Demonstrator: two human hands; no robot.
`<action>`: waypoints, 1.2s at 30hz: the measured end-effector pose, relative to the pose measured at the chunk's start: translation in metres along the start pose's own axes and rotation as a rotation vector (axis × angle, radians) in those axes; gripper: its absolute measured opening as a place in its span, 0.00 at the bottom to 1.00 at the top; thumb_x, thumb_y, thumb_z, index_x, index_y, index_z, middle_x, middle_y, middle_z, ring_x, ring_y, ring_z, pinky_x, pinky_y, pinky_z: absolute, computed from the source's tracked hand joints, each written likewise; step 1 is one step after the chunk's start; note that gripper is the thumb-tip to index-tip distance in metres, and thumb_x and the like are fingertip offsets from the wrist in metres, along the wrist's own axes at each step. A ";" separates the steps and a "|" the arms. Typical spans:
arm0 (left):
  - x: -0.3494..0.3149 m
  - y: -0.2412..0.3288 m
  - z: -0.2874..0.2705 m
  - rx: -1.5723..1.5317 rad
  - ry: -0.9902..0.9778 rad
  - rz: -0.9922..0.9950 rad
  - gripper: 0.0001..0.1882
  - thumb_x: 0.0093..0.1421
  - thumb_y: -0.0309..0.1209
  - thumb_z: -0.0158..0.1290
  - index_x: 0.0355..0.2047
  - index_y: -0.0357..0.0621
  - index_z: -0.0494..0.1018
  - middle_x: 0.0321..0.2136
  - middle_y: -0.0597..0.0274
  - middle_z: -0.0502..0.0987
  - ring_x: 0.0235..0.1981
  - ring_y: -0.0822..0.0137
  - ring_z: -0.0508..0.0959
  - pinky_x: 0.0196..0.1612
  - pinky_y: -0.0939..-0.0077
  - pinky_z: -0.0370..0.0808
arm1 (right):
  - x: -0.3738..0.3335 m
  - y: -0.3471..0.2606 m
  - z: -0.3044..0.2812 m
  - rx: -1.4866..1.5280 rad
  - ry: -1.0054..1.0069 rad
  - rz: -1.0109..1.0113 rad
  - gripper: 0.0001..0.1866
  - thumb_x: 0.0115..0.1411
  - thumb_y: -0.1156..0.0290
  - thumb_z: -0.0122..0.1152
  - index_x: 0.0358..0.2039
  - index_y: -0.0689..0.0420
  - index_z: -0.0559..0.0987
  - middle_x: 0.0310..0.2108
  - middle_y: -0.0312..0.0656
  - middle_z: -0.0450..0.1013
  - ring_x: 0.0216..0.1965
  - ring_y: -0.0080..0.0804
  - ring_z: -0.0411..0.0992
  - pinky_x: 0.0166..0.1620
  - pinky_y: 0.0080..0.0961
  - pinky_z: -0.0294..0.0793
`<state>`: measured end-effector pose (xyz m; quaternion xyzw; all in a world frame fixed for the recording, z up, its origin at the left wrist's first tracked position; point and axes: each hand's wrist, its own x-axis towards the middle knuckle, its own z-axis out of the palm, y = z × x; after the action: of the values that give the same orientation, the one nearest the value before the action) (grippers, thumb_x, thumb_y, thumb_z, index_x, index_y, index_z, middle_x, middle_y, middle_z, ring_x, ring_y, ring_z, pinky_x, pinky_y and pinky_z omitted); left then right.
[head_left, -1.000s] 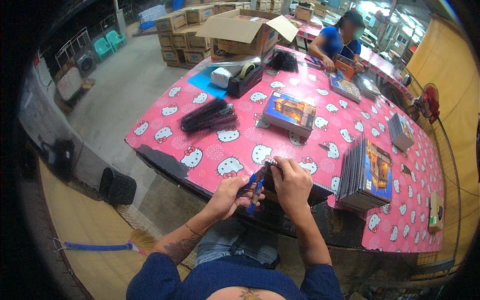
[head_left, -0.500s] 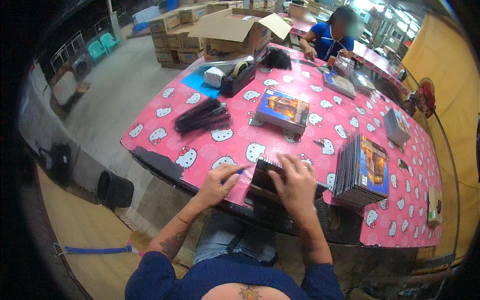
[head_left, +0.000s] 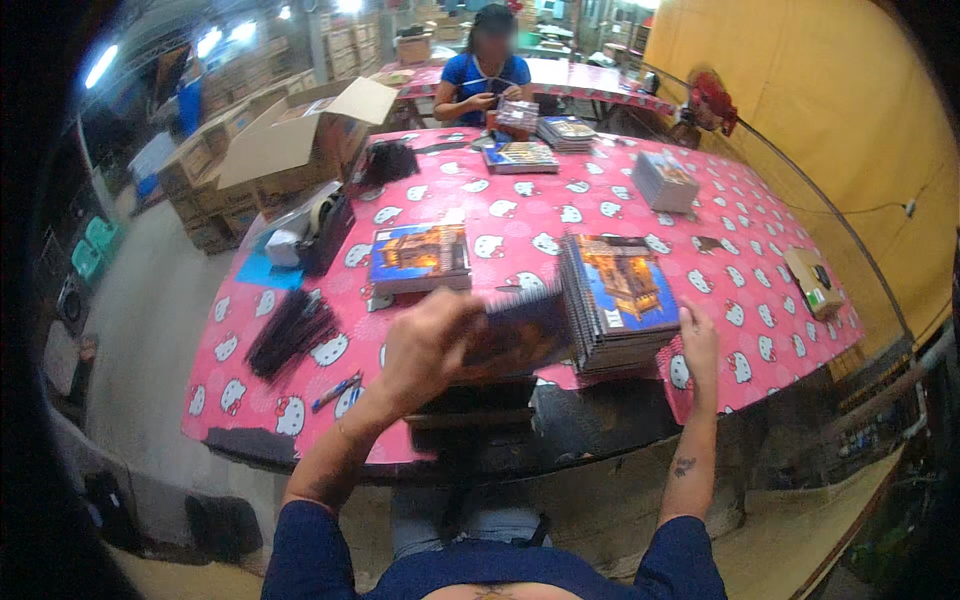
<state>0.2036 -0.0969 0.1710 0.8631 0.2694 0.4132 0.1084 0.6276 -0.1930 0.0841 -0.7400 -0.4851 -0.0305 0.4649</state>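
My left hand (head_left: 432, 338) is closed on the edge of a dark spiral-bound book (head_left: 525, 328), which is tilted and blurred by motion. The book is just left of a tall stack of spiral-bound books (head_left: 622, 290) with a blue and gold picture cover on top. At the right side of that stack is my right hand (head_left: 700, 345), its fingers stretched out and nothing held in them. Below the left hand, at the table's near edge, sits a dark block-like stand (head_left: 470, 408). A blue pen (head_left: 337, 391) lies left of my left wrist.
A bundle of black binding coils (head_left: 290, 335) lies at left, near a tape dispenser (head_left: 328, 228). More book stacks (head_left: 420, 258) stand on the pink table (head_left: 520, 215). An open carton (head_left: 300, 150) is at far left. Across the table a person (head_left: 487, 75) handles a small pack.
My view has swung right. My left hand has let go of the pen and now holds the book, lifted toward the stack. My right hand has moved from the book to the stack's right side.
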 end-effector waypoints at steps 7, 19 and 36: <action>0.116 0.009 0.129 -0.583 0.066 -0.362 0.22 0.62 0.34 0.59 0.55 0.40 0.72 0.34 0.51 0.80 0.35 0.65 0.82 0.35 0.69 0.79 | 0.002 0.010 0.008 0.333 -0.134 0.245 0.19 0.69 0.66 0.52 0.54 0.64 0.78 0.44 0.45 0.80 0.43 0.26 0.76 0.49 0.26 0.73; 0.141 -0.008 0.196 0.033 -0.078 -0.222 0.32 0.61 0.52 0.56 0.57 0.42 0.72 0.48 0.42 0.74 0.49 0.47 0.77 0.48 0.54 0.75 | -0.027 -0.044 0.016 -0.045 0.531 -0.325 0.12 0.66 0.71 0.52 0.45 0.62 0.79 0.46 0.52 0.75 0.52 0.50 0.71 0.58 0.44 0.65; 0.193 -0.062 0.217 0.166 -0.272 0.132 0.26 0.68 0.51 0.43 0.46 0.44 0.79 0.47 0.42 0.78 0.54 0.45 0.75 0.61 0.57 0.68 | -0.021 -0.081 0.084 -0.163 0.290 -0.411 0.14 0.61 0.60 0.48 0.35 0.55 0.78 0.38 0.44 0.77 0.42 0.42 0.74 0.54 0.43 0.63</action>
<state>0.4473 0.0699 0.1342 0.9329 0.2280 0.2751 0.0450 0.5223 -0.1391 0.0792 -0.6487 -0.5495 -0.2692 0.4524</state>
